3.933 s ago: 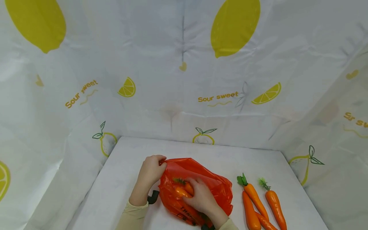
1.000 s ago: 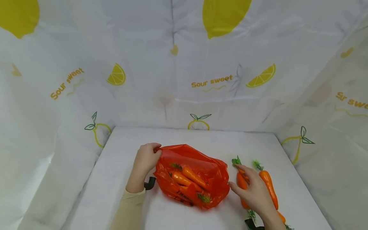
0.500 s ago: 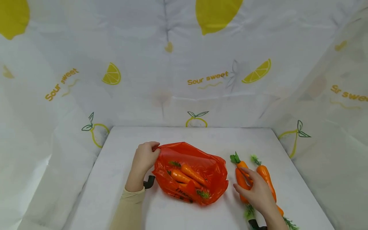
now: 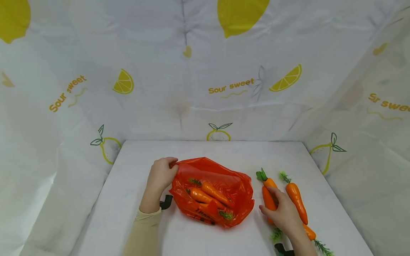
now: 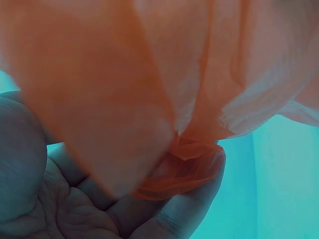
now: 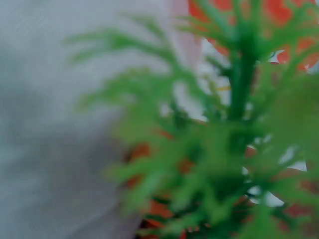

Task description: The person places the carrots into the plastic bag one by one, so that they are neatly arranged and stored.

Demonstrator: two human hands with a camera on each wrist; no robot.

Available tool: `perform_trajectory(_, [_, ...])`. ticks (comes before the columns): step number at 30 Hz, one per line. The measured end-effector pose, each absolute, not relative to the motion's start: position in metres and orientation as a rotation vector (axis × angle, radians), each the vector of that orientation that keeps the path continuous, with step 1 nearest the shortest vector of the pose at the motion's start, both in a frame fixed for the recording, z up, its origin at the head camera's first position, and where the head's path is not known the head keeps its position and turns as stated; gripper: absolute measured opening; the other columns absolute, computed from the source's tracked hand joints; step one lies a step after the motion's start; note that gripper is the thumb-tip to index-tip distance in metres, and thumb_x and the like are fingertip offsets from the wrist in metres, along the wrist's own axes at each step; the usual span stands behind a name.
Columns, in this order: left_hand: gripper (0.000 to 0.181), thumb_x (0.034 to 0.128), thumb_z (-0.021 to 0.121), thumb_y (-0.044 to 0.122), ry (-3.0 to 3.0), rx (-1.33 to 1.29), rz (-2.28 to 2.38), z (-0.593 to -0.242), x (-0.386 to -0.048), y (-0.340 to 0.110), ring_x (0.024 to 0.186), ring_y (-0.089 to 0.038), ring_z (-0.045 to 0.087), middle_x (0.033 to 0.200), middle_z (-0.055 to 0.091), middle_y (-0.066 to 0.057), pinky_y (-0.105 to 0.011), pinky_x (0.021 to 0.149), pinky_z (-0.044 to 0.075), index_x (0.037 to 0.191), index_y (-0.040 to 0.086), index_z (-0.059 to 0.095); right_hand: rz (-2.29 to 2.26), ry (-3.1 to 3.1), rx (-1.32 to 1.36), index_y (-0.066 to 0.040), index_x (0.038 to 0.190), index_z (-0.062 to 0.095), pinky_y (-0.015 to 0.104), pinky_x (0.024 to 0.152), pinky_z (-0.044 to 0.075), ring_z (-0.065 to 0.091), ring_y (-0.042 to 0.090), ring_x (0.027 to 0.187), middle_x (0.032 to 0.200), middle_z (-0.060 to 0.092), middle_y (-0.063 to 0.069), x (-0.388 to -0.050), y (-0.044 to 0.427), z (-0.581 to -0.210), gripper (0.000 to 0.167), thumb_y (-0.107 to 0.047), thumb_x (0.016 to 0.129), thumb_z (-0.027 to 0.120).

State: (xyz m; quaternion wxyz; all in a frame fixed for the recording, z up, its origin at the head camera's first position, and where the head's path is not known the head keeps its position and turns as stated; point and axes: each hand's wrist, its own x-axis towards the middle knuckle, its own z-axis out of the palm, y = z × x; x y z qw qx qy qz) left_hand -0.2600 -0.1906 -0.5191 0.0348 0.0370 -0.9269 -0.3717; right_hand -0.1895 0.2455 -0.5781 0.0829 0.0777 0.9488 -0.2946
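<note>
In the head view my left hand (image 4: 160, 176) pinches the upper left edge of a red plastic bag (image 4: 243, 181). The left wrist view shows the thin film (image 5: 114, 89) at its fingertips. Several carrots lie in the bag, one orange carrot (image 4: 216, 193) near its middle. To the right of the bag, my right hand (image 4: 286, 215) is over loose carrots, thumb and fingers apart above a thick carrot (image 4: 268, 199); whether they touch it is unclear. A leafy-topped carrot (image 4: 270, 183) lies beside that one. Blurred green leaves (image 6: 199, 164) fill much of the right wrist view.
On the white table (image 4: 144, 151), another carrot (image 4: 296, 199) lies right of my right hand, and one more (image 4: 310, 233) shows near its forearm. A lemon-print sheet (image 4: 153, 117) hangs behind the table and along both sides.
My right hand has come out of the bag, moved right to the loose carrots and lowered slightly there. My left hand keeps its hold on the bag's edge. The head view has shifted.
</note>
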Motion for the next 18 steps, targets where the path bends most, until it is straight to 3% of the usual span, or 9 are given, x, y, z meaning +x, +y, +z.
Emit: perform_trajectory(18, [0.039,0.1044,0.065,0.018,-2.858,0.112,-1.13,-0.519,-0.26,-0.19,0.098,-0.028,0.072,0.128,0.081,-0.015,-0.044,0.086,0.065,0.139,0.006,0.078,-0.81,2.883,0.192,-0.003,0.161,0.052,0.075,0.117,0.046,0.053,0.05,0.14,0.161,0.055,0.029,-0.192,0.247,-0.597,0.087,-0.036,0.09,0.09])
